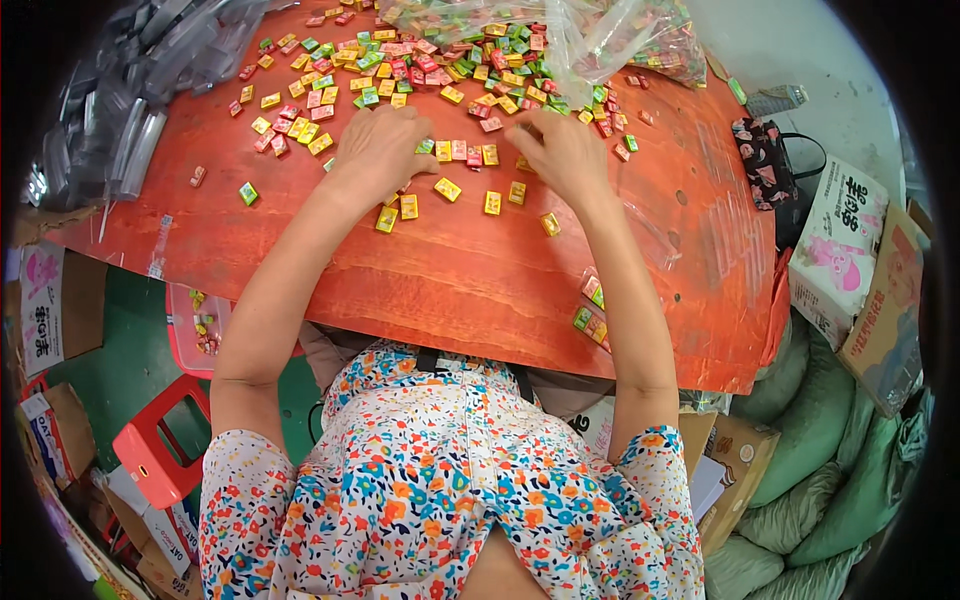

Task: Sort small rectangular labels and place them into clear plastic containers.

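Several small candy boxes stand in a short row [459,151] of yellow, pink and red on the orange-red table. At its left end my left hand [382,148] is closed, with its fingers and thumb around a small green candy box [424,147]. Past the right end, my right hand [568,152] has its thumb and forefinger apart, and its other fingers curl out of sight. A yellow candy box [522,163] lies close under that hand. Nearer me are loose yellow boxes [448,189], some of them beside my left wrist.
A wide heap of mixed candy boxes [420,65] covers the far table, beside a clear plastic bag [650,45] full of more. Clear plastic sleeves [125,120] pile up at the left. Several boxes [592,322] lie by my right forearm. A red stool [165,440] stands lower left.
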Motion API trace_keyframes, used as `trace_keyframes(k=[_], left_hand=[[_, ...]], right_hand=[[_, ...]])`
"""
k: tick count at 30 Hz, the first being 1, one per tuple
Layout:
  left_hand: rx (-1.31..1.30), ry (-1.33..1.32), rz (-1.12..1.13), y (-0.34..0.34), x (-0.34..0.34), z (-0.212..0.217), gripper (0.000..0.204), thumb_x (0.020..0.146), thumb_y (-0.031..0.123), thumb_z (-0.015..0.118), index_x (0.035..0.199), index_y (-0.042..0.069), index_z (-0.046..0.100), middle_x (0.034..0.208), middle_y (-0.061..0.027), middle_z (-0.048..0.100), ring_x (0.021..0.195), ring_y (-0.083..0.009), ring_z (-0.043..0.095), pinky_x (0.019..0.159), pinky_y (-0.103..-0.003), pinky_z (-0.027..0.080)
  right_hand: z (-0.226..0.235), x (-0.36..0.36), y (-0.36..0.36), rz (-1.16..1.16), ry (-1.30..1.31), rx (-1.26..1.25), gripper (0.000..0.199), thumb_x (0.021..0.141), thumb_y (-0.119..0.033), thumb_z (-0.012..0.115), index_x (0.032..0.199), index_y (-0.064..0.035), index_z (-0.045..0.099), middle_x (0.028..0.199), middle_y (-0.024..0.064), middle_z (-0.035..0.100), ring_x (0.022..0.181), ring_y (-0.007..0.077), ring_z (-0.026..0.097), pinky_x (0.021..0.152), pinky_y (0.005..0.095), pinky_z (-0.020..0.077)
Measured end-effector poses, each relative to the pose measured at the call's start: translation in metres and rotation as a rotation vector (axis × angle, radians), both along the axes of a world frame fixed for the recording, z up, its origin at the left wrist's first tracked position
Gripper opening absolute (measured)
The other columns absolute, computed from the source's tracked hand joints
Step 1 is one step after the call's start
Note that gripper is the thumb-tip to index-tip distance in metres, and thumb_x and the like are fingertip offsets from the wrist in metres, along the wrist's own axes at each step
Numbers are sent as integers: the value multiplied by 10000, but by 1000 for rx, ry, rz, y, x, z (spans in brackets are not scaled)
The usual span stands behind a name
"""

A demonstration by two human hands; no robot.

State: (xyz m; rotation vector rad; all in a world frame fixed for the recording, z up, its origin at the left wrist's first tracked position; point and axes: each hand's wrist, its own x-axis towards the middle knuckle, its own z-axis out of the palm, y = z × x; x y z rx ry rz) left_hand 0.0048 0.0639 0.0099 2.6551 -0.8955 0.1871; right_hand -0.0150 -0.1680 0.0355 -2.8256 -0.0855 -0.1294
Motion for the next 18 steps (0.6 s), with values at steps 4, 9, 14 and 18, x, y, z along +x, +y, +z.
trace_keyframes(k=[4, 9, 14, 18], left_hand=[[-13, 56, 13, -9, 1, -3, 340, 718, 335, 794, 920, 80, 693, 885, -86, 648, 895, -285, 634, 748, -430, 500], [-111, 85, 30, -3, -6, -8, 375, 717, 337, 796, 975, 81, 702, 977, -94, 616, 975, -275, 610, 789, -415, 499], [-147, 56, -84, -5, -7, -3, 423, 735, 297, 784, 1081, 82, 672, 987, -114, 586, 992, -284, 600, 820, -423, 498], [-73, 105, -121, -15, -3, 1, 427, 752, 281, 769, 1116, 85, 658, 989, -124, 584, 972, -305, 607, 801, -433, 502]], right_hand=[[-23, -8, -9, 108, -121, -10, 320, 829, -397, 683, 877, -84, 724, 767, 129, 687, 754, 332, 673, 650, 465, 521], [-18, -12, -13, 235, -167, -16, 308, 844, -335, 699, 990, -64, 718, 898, 127, 695, 852, 308, 657, 688, 407, 518], [-17, -10, -28, 394, -145, 145, 401, 798, -273, 755, 1102, -25, 674, 1118, 138, 653, 936, 311, 638, 789, 395, 522], [-33, -9, -28, 524, -271, 89, 378, 790, -249, 749, 1107, -55, 679, 1118, 115, 648, 1007, 312, 610, 876, 400, 485]])
